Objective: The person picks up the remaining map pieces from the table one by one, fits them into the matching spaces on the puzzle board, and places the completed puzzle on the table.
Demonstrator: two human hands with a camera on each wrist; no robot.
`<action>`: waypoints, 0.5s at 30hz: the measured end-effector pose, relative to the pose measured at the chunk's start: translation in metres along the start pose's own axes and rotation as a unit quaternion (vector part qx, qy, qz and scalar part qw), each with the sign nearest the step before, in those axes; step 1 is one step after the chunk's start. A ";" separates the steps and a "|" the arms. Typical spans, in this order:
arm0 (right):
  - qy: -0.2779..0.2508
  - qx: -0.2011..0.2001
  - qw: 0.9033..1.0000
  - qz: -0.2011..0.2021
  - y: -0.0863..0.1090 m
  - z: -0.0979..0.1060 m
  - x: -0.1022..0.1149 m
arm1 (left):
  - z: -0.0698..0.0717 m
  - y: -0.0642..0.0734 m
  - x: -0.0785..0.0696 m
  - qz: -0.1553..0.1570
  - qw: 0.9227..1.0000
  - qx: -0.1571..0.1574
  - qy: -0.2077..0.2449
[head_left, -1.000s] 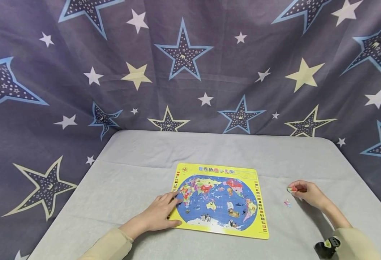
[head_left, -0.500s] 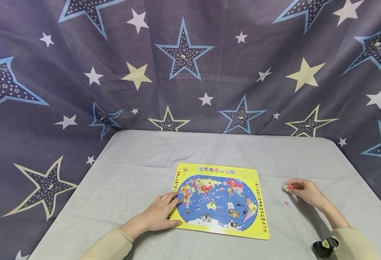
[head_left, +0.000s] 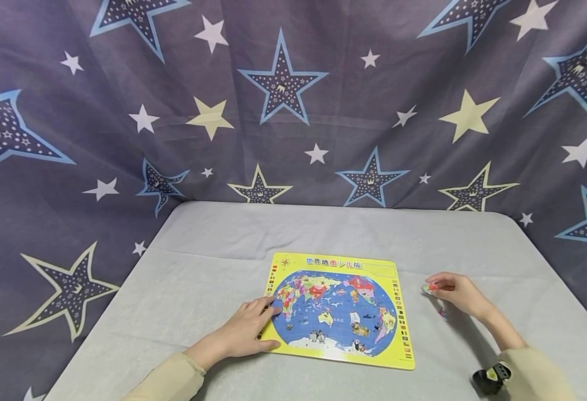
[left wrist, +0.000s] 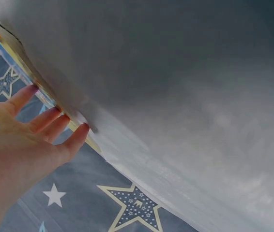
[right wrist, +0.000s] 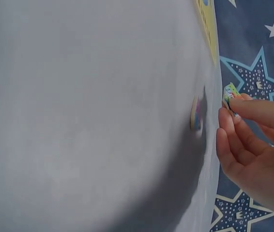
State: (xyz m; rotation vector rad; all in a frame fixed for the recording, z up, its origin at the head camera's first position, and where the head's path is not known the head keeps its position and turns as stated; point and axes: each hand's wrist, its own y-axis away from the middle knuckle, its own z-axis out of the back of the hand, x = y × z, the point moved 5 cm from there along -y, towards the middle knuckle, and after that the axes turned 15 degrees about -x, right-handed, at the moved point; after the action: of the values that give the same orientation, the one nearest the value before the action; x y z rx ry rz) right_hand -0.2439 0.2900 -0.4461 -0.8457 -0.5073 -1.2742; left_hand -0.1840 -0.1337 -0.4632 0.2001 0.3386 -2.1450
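Observation:
A yellow-bordered world map puzzle board (head_left: 341,356) lies flat on the table, its blue oval map filled with coloured continents and animals. On the board's left edge rests my left hand (head_left: 245,327), fingers spread; the left wrist view shows its fingertips (left wrist: 83,129) along that edge. To the right of the board, my right hand (head_left: 461,295) pinches a small colourful puzzle piece (head_left: 430,288) between thumb and fingers, above the table. In the right wrist view the held puzzle piece (right wrist: 230,94) shows green, red and white. A second small piece (head_left: 442,313) lies on the table below that hand.
A pale grey cloth covers the table (head_left: 213,234). Behind it hangs a dark curtain (head_left: 323,67) printed with stars. A black strap device (head_left: 491,379) sits at the right wrist.
My right hand has moved left toward the board with the puzzle piece pinched in it. My left hand and the board have stayed put.

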 end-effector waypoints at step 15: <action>-0.034 0.035 0.999 -0.010 -0.008 -0.026 0.020 | -0.002 0.000 0.002 -0.002 1.000 -0.002 -0.002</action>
State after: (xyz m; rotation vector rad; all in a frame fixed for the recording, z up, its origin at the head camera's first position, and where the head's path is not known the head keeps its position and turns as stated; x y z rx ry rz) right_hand -0.2497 0.2572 -0.4448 -0.8297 -0.6115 -1.2422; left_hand -0.1850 -0.1344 -0.4655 0.1920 0.3407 -2.1481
